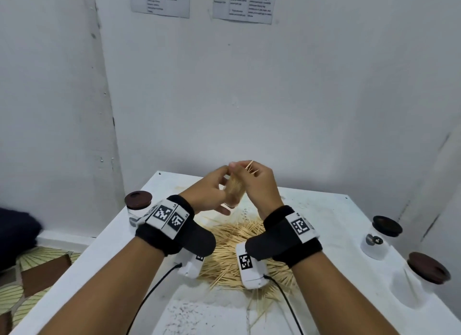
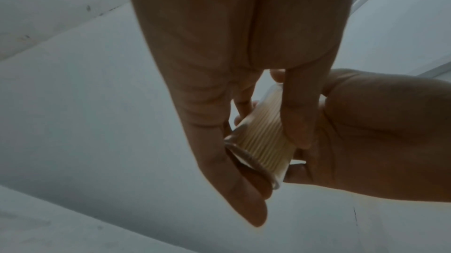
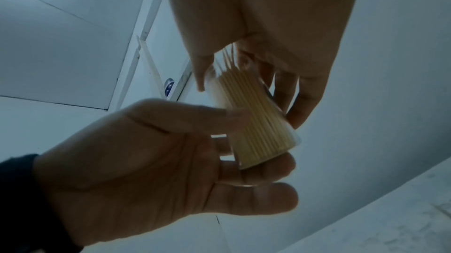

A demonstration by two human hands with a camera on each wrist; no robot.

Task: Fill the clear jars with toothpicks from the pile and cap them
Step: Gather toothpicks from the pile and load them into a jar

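A white table [image 1: 324,210] stands against a pale wall that carries 2 printed sheets [image 1: 160,0]; their text is too blurred to read. A loose pile of toothpicks [image 1: 229,245] spreads over the table's middle, under both wrists. 3 capped jars stand on the table with dark brown lids: 1 at the left edge [image 1: 138,205] and 2 at the right [image 1: 379,237] [image 1: 419,280], well apart from the pile. Both wrists wear black bands with white tags bearing square black-and-white code markers; the small letters beside them cannot be read.

Both hands are raised above the far side of the pile and meet around an uncapped clear jar [image 1: 234,188]. The left hand [image 1: 212,195] grips the jar, thumb on one side and fingers curled under and round its base. The jar is packed with toothpicks lying along its long axis, which tilts up and away from the person, mouth uppermost. The right hand [image 1: 259,182] arches over the mouth, its fingers curled and pinching a few loose toothpicks [image 1: 250,169] whose tips stick out above the rim.
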